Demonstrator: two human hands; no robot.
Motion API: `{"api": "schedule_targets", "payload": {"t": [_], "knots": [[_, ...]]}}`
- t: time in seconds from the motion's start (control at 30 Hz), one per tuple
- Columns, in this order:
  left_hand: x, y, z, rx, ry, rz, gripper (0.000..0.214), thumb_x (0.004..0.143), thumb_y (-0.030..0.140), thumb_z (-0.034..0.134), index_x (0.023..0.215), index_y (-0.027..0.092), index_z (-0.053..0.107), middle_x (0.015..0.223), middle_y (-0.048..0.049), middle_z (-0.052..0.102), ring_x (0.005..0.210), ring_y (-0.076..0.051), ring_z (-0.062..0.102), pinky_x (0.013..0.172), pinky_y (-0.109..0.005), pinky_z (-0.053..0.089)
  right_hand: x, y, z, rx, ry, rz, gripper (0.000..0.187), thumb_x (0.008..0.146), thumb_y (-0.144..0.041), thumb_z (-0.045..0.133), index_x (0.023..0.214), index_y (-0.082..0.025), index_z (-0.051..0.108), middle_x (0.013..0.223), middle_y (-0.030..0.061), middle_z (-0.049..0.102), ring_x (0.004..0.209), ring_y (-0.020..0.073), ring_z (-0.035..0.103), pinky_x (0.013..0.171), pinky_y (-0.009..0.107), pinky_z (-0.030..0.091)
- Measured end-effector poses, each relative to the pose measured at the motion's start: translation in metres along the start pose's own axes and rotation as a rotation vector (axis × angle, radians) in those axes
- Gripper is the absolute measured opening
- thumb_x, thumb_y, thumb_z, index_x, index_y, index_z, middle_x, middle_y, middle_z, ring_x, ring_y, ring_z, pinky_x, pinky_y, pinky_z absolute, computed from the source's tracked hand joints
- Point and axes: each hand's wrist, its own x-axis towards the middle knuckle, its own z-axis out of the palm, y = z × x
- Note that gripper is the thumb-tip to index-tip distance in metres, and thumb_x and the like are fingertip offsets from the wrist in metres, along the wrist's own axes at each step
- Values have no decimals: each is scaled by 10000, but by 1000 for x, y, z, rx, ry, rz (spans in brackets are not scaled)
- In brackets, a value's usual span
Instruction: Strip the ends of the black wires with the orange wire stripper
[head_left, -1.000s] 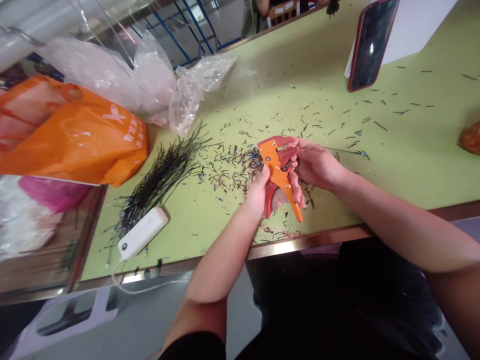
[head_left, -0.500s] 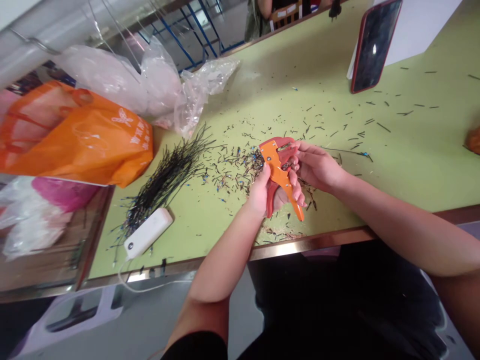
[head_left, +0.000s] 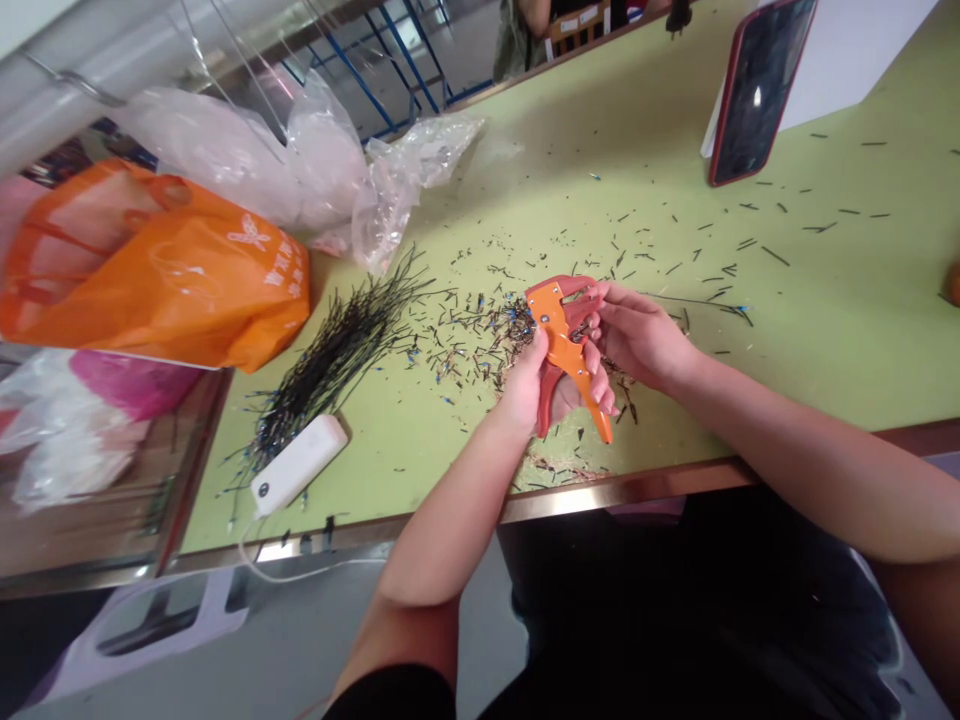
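Hands (head_left: pixel 641 335) hold wire strippers (head_left: pixel 562 340) above a clipping-strewn green workbench (head_left: pixel 817 340).

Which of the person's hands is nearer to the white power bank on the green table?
Left. The left hand is nearer, to the right of the white power bank in this view, across scattered wire bits. The right hand lies farther along, beyond the left hand.

We can make out white printed characters on the left orange plastic carrier bag (head_left: pixel 172 280), but they're too blurred to read.
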Motion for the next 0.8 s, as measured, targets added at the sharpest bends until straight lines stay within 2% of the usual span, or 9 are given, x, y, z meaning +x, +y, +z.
{"api": "schedule_targets", "payload": {"t": [0.17, 0.5, 0.8], "knots": [[0, -1, -2, 23, 30, 0, 727, 899, 888, 479, 788, 191, 647, 649, -66, 624, 768, -278, 747, 737, -444, 642, 0, 0, 1, -51, 19, -11, 94, 1000, -235, 666, 919, -195, 639, 778, -16, 584, 639, 107, 576, 603, 237, 476], [0, -10, -12, 15, 110, -9, 728, 970, 861, 386, 700, 210, 568, 500, 8, 507, 438, -164, 566, 544, -340, 570, 1, 1, 3, -83, 38, -45, 91, 962, -229, 720, 894, -188, 676, 784, -13, 595, 710, 107, 548, 713, 242, 503], [2, -10, -7, -2, 116, -16, 767, 977, 878, 358, 644, 212, 545, 461, 17, 487, 375, -142, 519, 474, -311, 538, 1, 3, 5, -127, 79, -32, 95, 965, -217, 680, 873, -209, 656, 824, 9, 619, 765, 135, 565, 751, 273, 529]]}}
